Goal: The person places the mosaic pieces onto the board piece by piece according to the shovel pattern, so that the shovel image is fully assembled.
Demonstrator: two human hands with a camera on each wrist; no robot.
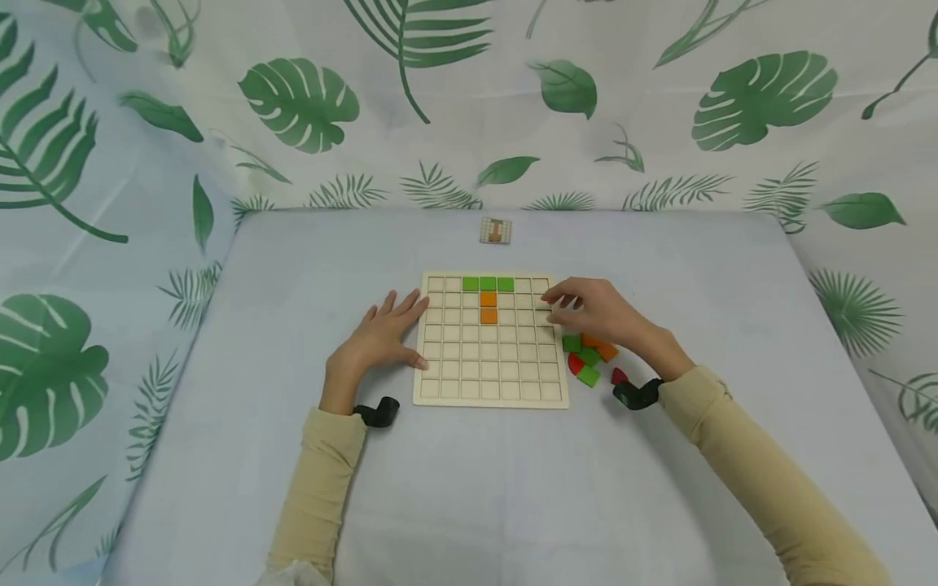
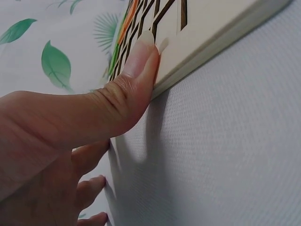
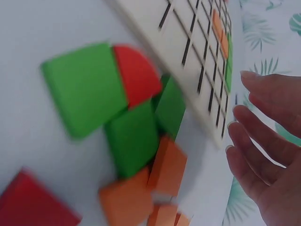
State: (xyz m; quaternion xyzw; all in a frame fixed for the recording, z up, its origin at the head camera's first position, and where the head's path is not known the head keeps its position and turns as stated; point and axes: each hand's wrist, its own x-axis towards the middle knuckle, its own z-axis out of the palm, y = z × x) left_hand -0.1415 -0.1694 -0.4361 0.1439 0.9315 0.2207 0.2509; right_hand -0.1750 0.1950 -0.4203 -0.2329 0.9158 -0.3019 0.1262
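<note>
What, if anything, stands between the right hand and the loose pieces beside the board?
Nothing visible. The right hand is at the right edge of the board, and the loose pieces lie close beside it.

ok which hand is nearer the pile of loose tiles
Right. The right hand is just beyond the loose tiles, not touching them; the left hand is across the board, touching its left edge.

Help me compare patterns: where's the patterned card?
In the head view, the card lies past the far edge of the board, nearest the green tile row.
</note>
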